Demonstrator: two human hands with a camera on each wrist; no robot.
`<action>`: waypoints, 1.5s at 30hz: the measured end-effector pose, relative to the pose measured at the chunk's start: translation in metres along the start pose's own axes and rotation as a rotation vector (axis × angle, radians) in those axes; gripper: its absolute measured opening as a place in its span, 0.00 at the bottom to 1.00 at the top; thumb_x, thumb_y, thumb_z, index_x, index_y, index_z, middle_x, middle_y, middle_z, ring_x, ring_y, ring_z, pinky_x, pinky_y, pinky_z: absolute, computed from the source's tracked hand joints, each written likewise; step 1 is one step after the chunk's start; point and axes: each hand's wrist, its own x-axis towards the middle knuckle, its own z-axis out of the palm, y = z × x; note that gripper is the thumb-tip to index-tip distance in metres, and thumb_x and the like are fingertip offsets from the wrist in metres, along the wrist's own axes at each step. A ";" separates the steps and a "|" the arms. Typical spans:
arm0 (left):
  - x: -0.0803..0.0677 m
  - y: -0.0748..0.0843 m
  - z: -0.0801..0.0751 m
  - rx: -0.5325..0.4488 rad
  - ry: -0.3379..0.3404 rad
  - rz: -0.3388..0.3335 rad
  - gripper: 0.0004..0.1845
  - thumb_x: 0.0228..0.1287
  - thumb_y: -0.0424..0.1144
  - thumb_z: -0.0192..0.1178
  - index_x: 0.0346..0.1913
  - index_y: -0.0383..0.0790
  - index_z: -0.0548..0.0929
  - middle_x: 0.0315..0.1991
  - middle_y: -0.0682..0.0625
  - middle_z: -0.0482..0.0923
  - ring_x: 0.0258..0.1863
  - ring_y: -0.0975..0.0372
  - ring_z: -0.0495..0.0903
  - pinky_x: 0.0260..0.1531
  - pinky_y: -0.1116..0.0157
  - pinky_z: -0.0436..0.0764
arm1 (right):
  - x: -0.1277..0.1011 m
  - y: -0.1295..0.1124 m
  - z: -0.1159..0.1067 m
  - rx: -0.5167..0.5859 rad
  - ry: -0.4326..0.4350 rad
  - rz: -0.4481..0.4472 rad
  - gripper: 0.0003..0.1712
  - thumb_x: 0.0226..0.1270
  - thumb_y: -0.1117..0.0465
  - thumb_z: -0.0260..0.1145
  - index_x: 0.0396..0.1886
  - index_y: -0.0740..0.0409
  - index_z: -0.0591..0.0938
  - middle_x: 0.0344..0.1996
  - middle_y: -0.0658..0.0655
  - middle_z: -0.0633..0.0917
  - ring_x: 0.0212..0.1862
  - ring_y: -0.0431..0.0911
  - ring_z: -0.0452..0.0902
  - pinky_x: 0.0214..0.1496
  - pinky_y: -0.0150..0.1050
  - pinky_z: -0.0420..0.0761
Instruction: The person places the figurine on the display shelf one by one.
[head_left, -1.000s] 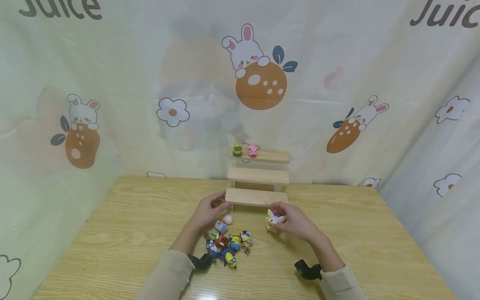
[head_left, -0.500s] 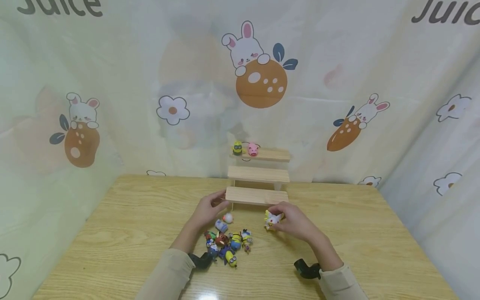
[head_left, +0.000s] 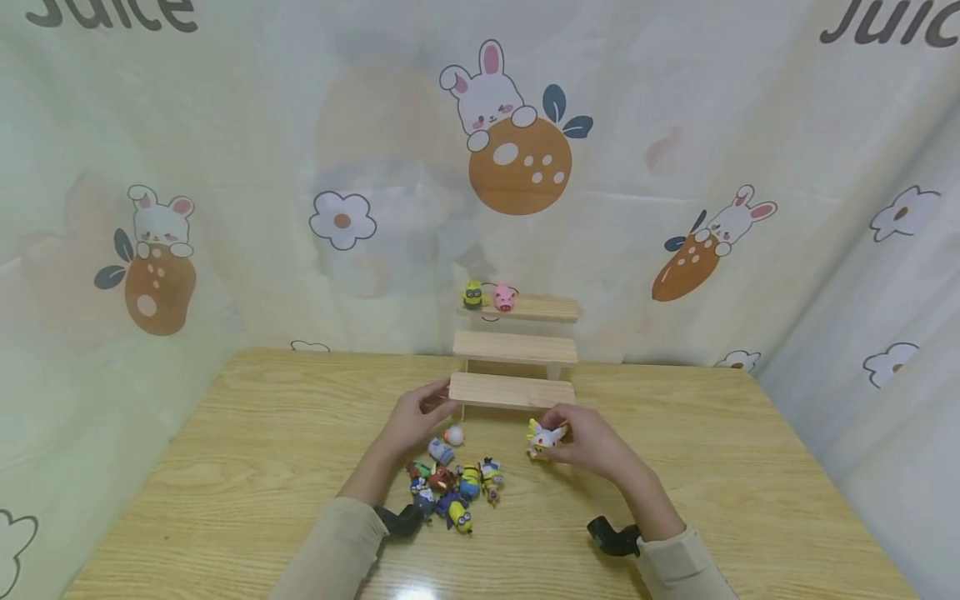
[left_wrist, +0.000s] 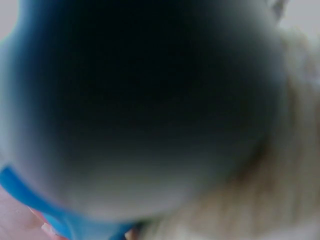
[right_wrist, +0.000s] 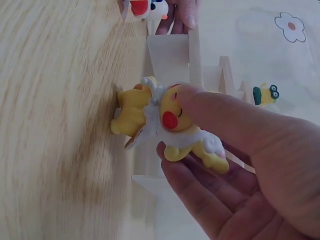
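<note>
Setting: a wooden table [head_left: 225, 467] stands before a printed curtain [head_left: 225, 167] of rabbits and carrots.
Right hand: the right hand [head_left: 592, 442] pinches a yellow-and-white figure [head_left: 545, 437] between thumb and fingers, apparently just above the table, near the lowest step's right end, likely to keep it upright.
Wrist view: the figure [right_wrist: 165, 122] lies on its side in the picture, feet toward the tabletop.
Left hand: the left hand [head_left: 416, 417] curls its fingers on the left end of the lowest step, seemingly to steady the stepped shelf [head_left: 513, 350].
Left wrist camera: blurred dark; nothing can be told.
Shelf: at the table's far edge; a small yellow figure [head_left: 473, 295] and a pink pig [head_left: 504, 297] stand at the top step's left end.
Around: a toy pile [head_left: 453, 487] lies between the forearms, a white ball [head_left: 453, 435] just beyond it.
Obstruction: the two lower steps look bare.
</note>
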 end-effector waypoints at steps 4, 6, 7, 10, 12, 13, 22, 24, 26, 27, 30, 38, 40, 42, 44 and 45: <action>0.000 -0.001 0.000 0.002 0.002 0.004 0.28 0.62 0.53 0.61 0.66 0.54 0.71 0.50 0.54 0.81 0.48 0.60 0.79 0.52 0.58 0.79 | 0.000 0.000 0.001 0.012 0.015 0.012 0.18 0.49 0.61 0.77 0.39 0.57 0.80 0.38 0.52 0.84 0.41 0.44 0.78 0.43 0.41 0.80; 0.000 -0.002 0.000 0.000 0.001 0.002 0.29 0.62 0.53 0.61 0.66 0.54 0.71 0.50 0.54 0.81 0.48 0.60 0.79 0.52 0.58 0.79 | 0.000 0.000 0.002 0.021 0.025 0.020 0.17 0.49 0.60 0.77 0.39 0.57 0.81 0.37 0.51 0.84 0.40 0.43 0.78 0.41 0.39 0.80; 0.000 -0.002 0.000 -0.001 0.001 0.001 0.29 0.62 0.53 0.61 0.66 0.54 0.71 0.50 0.54 0.81 0.48 0.60 0.79 0.52 0.58 0.79 | 0.000 0.001 0.002 0.028 0.030 0.027 0.17 0.49 0.60 0.77 0.38 0.56 0.81 0.37 0.51 0.84 0.39 0.43 0.78 0.40 0.37 0.79; 0.000 -0.001 0.000 -0.008 0.001 -0.002 0.30 0.61 0.55 0.61 0.66 0.55 0.71 0.50 0.54 0.81 0.48 0.60 0.79 0.53 0.58 0.79 | 0.000 0.003 0.002 0.043 0.039 0.039 0.17 0.49 0.60 0.77 0.38 0.55 0.82 0.35 0.50 0.84 0.37 0.41 0.77 0.37 0.33 0.78; 0.000 -0.001 0.000 -0.009 0.001 0.000 0.31 0.60 0.57 0.61 0.66 0.55 0.71 0.50 0.54 0.81 0.48 0.60 0.79 0.53 0.58 0.78 | 0.000 0.004 0.003 0.061 0.041 0.046 0.17 0.49 0.59 0.77 0.39 0.55 0.82 0.36 0.50 0.84 0.37 0.41 0.78 0.37 0.32 0.79; 0.000 -0.001 0.000 -0.009 0.001 0.002 0.31 0.60 0.57 0.61 0.66 0.55 0.71 0.50 0.54 0.81 0.49 0.59 0.79 0.54 0.57 0.78 | 0.000 0.004 0.003 0.075 0.040 0.052 0.17 0.49 0.59 0.77 0.39 0.54 0.82 0.36 0.50 0.84 0.37 0.41 0.78 0.37 0.33 0.79; 0.003 0.000 0.000 -0.009 -0.008 -0.003 0.33 0.58 0.59 0.61 0.66 0.53 0.70 0.51 0.53 0.80 0.50 0.59 0.79 0.55 0.57 0.78 | 0.000 0.003 -0.006 0.210 0.073 0.059 0.17 0.54 0.58 0.74 0.43 0.55 0.81 0.45 0.56 0.83 0.43 0.46 0.81 0.44 0.36 0.82; 0.004 0.001 0.000 -0.022 -0.008 -0.005 0.34 0.58 0.59 0.62 0.67 0.52 0.70 0.51 0.52 0.80 0.50 0.58 0.79 0.54 0.58 0.78 | -0.001 0.002 -0.011 0.237 0.097 0.062 0.17 0.55 0.59 0.73 0.44 0.56 0.81 0.46 0.58 0.82 0.43 0.47 0.81 0.44 0.35 0.82; 0.004 0.002 0.000 -0.031 -0.010 -0.007 0.34 0.57 0.58 0.62 0.67 0.52 0.70 0.51 0.52 0.80 0.50 0.58 0.79 0.54 0.58 0.78 | -0.001 0.002 -0.015 0.256 0.127 0.083 0.17 0.56 0.58 0.73 0.45 0.56 0.81 0.46 0.58 0.82 0.43 0.47 0.82 0.42 0.34 0.83; 0.004 0.001 0.000 -0.034 -0.012 -0.006 0.35 0.58 0.58 0.62 0.67 0.52 0.70 0.52 0.51 0.80 0.50 0.58 0.79 0.54 0.58 0.78 | -0.001 0.001 -0.017 0.263 0.140 0.085 0.18 0.57 0.58 0.72 0.46 0.57 0.81 0.46 0.59 0.82 0.42 0.47 0.82 0.42 0.33 0.83; 0.003 0.000 0.000 -0.021 -0.011 0.000 0.34 0.59 0.56 0.62 0.67 0.51 0.69 0.52 0.51 0.80 0.51 0.58 0.79 0.55 0.58 0.78 | -0.003 0.001 -0.020 0.298 0.179 0.105 0.19 0.57 0.57 0.72 0.47 0.57 0.80 0.49 0.60 0.82 0.44 0.48 0.83 0.41 0.32 0.83; -0.003 0.008 -0.001 -0.008 0.002 0.023 0.31 0.63 0.48 0.61 0.68 0.47 0.68 0.54 0.46 0.78 0.50 0.54 0.79 0.55 0.55 0.78 | -0.002 0.000 -0.033 0.366 0.313 0.134 0.25 0.58 0.52 0.71 0.52 0.58 0.79 0.51 0.61 0.80 0.50 0.52 0.82 0.45 0.32 0.83; -0.006 0.013 0.000 -0.014 -0.004 0.020 0.31 0.63 0.47 0.61 0.68 0.47 0.67 0.54 0.45 0.78 0.50 0.54 0.79 0.54 0.55 0.78 | 0.000 -0.002 -0.037 0.388 0.342 0.123 0.25 0.59 0.53 0.70 0.53 0.59 0.78 0.53 0.61 0.79 0.50 0.49 0.81 0.46 0.30 0.82; -0.006 0.014 0.000 0.000 -0.007 0.020 0.31 0.63 0.48 0.61 0.69 0.48 0.67 0.54 0.46 0.78 0.50 0.54 0.79 0.54 0.56 0.78 | 0.005 -0.004 -0.043 0.398 0.369 0.108 0.25 0.60 0.53 0.70 0.54 0.61 0.77 0.55 0.61 0.77 0.51 0.48 0.79 0.47 0.27 0.81; -0.004 0.010 -0.002 0.007 -0.007 0.028 0.32 0.62 0.51 0.61 0.69 0.51 0.67 0.54 0.47 0.78 0.50 0.55 0.79 0.54 0.57 0.78 | 0.013 -0.007 -0.051 0.384 0.386 0.101 0.26 0.61 0.52 0.69 0.54 0.61 0.77 0.54 0.61 0.77 0.52 0.48 0.79 0.47 0.25 0.80; -0.002 0.005 -0.003 0.011 -0.003 0.035 0.32 0.61 0.53 0.61 0.68 0.53 0.68 0.54 0.48 0.78 0.50 0.56 0.79 0.54 0.57 0.78 | 0.018 -0.009 -0.056 0.381 0.392 0.089 0.26 0.61 0.52 0.68 0.54 0.61 0.77 0.54 0.61 0.77 0.52 0.49 0.79 0.48 0.25 0.80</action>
